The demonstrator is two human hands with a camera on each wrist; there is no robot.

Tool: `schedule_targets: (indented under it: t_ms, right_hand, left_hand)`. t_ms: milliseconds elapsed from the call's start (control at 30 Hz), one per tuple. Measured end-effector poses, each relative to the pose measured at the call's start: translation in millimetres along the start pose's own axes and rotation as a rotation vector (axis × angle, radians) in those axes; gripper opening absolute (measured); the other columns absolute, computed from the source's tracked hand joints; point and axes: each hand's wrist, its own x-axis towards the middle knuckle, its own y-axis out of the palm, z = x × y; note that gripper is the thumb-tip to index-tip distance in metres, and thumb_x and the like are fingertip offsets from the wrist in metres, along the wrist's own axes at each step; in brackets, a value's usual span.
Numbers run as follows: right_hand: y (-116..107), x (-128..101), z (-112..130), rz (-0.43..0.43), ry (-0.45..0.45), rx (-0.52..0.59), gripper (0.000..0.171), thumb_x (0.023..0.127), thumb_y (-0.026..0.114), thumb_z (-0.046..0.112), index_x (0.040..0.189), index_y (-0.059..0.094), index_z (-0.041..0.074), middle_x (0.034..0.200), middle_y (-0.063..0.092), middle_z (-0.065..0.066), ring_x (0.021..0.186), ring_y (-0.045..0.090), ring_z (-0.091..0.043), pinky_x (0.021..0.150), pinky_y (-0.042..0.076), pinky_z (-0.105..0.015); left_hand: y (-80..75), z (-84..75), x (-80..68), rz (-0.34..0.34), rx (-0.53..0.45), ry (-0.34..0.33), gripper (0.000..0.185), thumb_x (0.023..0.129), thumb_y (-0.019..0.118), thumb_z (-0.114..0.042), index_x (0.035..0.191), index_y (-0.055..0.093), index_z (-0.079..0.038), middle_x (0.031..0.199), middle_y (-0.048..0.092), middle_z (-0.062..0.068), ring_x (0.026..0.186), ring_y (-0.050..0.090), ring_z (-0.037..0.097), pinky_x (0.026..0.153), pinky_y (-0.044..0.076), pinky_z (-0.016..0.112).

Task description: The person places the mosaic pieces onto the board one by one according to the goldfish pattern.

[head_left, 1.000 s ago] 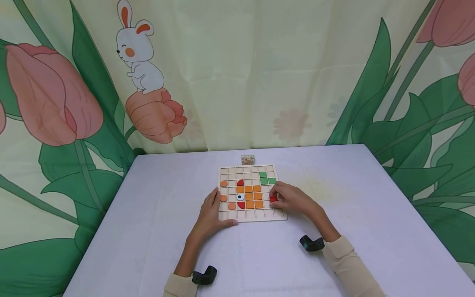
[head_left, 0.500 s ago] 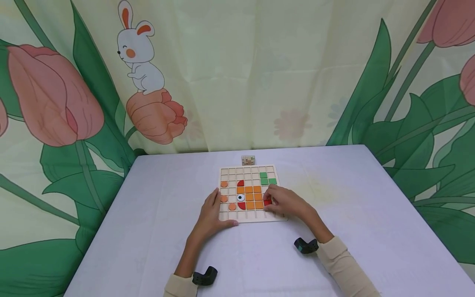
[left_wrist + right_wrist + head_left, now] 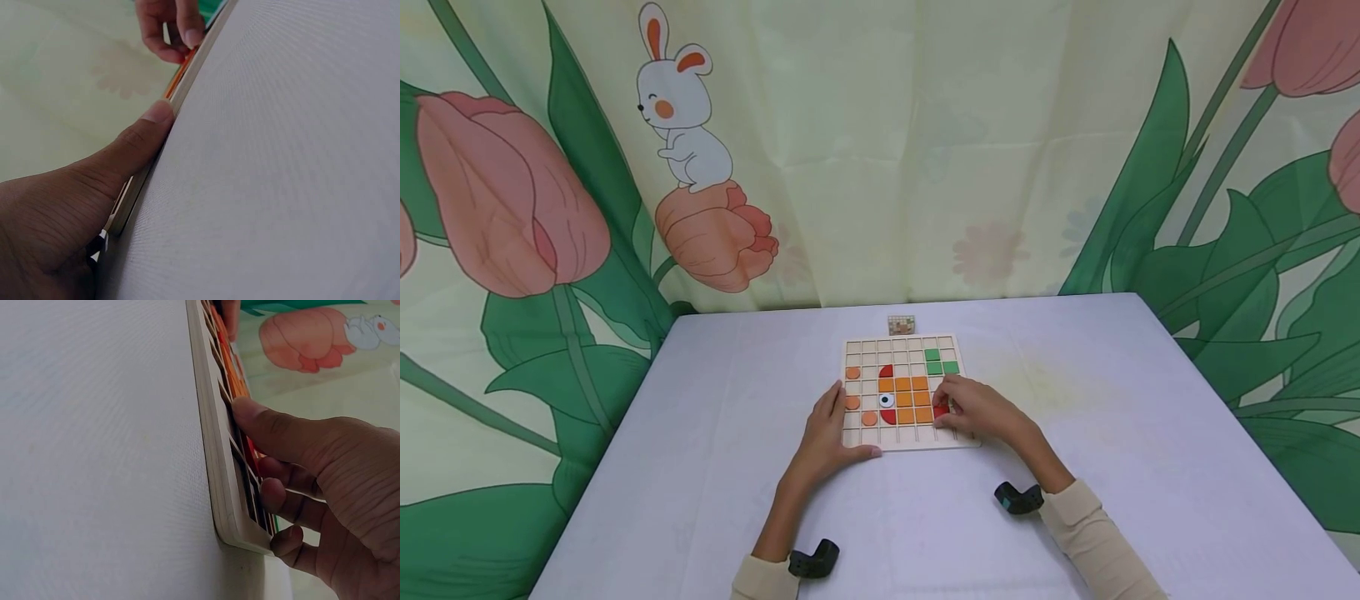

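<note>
While the left hand (image 3: 831, 433) lies flat steadying the wooden grid board (image 3: 901, 439), the right hand (image 3: 981, 410) pinches a red piece (image 3: 940, 411); tilted, it could jam against the cell walls

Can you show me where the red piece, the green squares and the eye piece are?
Red piece (image 3: 940, 412), head view, on the bit showing beside the right hand's fingertips.
Green squares (image 3: 934, 367), head view, on the left square of the lower pair.
Eye piece (image 3: 887, 400), head view, on the dark centre of the eye.

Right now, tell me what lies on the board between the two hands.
In the head view, orange square tiles and an eye tile fill the board between left hand and right hand.
</note>
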Motion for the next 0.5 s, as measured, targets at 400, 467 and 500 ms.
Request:
schedule_targets:
  t_ms: [400, 467, 500]
  right_hand:
    - [1.4, 0.2, -1.9, -0.015, -0.012, 0.007, 0.033, 0.084, 0.080, 0.035, 0.105, 0.066, 0.014, 0.091, 0.057, 0.005, 0.081, 0.050, -0.010, 0.069, 0.045, -0.022]
    - [1.7, 0.6, -2.4, -0.019, -0.011, 0.005, 0.032, 0.084, 0.080, 0.035, 0.105, 0.066, 0.014, 0.090, 0.056, 0.005, 0.081, 0.050, -0.010, 0.069, 0.045, -0.022]
    - [1.9, 0.7, -2.6, -0.022, -0.010, 0.005, 0.032, 0.084, 0.080, 0.035, 0.104, 0.066, 0.014, 0.089, 0.056, 0.006, 0.081, 0.050, -0.010, 0.069, 0.045, -0.022]
  left_hand:
    - [-2.4, -2.7, -0.3, 0.006, 0.001, -0.011, 0.128, 0.066, 0.087, -0.057, 0.158, 0.019, -0.002, 0.166, 0.017, 0.015, 0.150, 0.022, 0.035, 0.118, 0.031, 0.053]
    - [-2.7, -2.8, 0.0, 0.008, 0.001, -0.012, 0.128, 0.066, 0.087, -0.057, 0.158, 0.018, -0.002, 0.166, 0.017, 0.014, 0.151, 0.022, 0.034, 0.118, 0.031, 0.053]
    - [-2.7, -2.7, 0.5, 0.007, -0.001, -0.011, 0.127, 0.066, 0.088, -0.056, 0.158, 0.018, -0.002, 0.166, 0.017, 0.014, 0.151, 0.021, 0.035, 0.118, 0.031, 0.052]
